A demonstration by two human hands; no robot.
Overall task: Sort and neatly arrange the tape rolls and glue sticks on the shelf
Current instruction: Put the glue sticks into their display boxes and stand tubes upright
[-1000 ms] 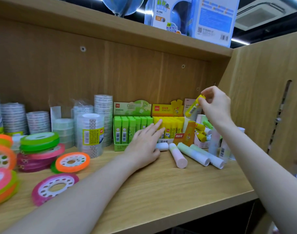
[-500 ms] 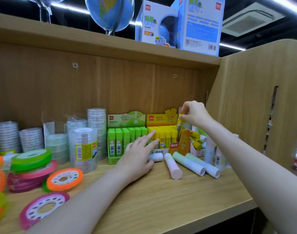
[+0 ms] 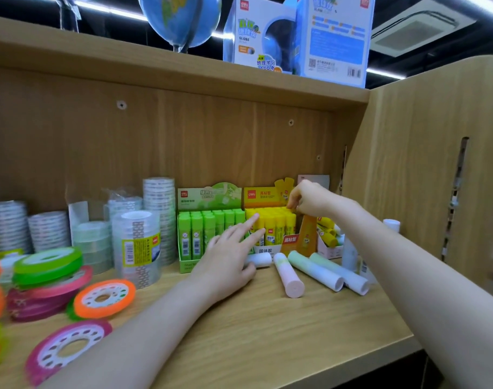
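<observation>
1. Nearest the front edge of the wooden shelf point(image 3: 267, 341), toward its left corner, flat tape reels lie loose: a pink reel point(image 3: 67, 348) closest, an orange reel point(image 3: 103, 297) just behind it, and a green reel point(image 3: 47, 263) stacked on more pink ones.
2. The left forearm crosses the shelf from the front left, and the left hand point(image 3: 228, 262) lies palm down in the middle. Its fingers are straight and spread; the fingertips point(image 3: 255, 217) touch the front of the yellow glue-stick box point(image 3: 270, 223), and a white glue stick point(image 3: 259, 259) lies under the hand's right side.
3. Right of it, three pastel glue sticks point(image 3: 315, 272) lie on their sides, fanned toward the front edge.
4. The right arm reaches in from the front right corner. The right hand point(image 3: 310, 199) arches over the back right of the yellow box, fingers curled together and pinching down at the stick tops; which stick they hold I cannot tell.
5. Against the back panel stand the green glue-stick box point(image 3: 209, 228), touching the yellow one, and to the left stacks of clear tape rolls point(image 3: 136, 245).
</observation>
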